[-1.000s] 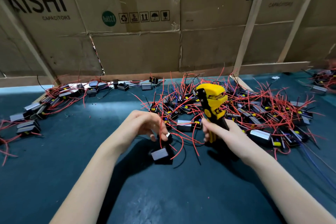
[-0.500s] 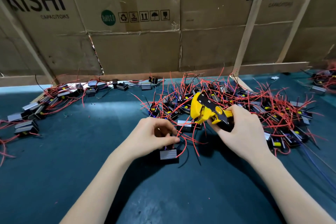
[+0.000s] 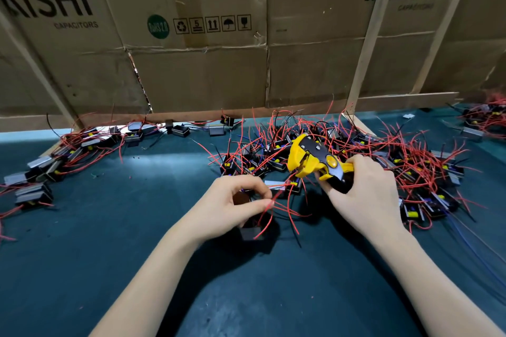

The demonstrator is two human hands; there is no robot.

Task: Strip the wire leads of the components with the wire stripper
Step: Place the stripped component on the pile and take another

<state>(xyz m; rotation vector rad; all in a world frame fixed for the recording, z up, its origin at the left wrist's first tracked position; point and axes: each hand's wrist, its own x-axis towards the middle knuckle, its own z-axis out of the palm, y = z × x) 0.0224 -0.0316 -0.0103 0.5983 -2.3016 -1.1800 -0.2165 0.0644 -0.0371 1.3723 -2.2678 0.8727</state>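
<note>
From the head camera, the right hand (image 3: 364, 194) grips the yellow wire stripper (image 3: 315, 161) by its handles, its head pointing left over the pile of components (image 3: 410, 167). The left hand (image 3: 230, 200) pinches a red wire (image 3: 276, 195) of the component (image 3: 250, 231) beneath it on the green table (image 3: 109, 241).

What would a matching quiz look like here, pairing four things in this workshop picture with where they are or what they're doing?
Things:
1. wire stripper
2. left hand
3. cardboard boxes
4. big pile of components

Descriptions:
A. stand behind the table
B. pinches a red wire
C. gripped by the right hand
D. lies behind the right hand

Pairs: 1-C, 2-B, 3-A, 4-D
</note>
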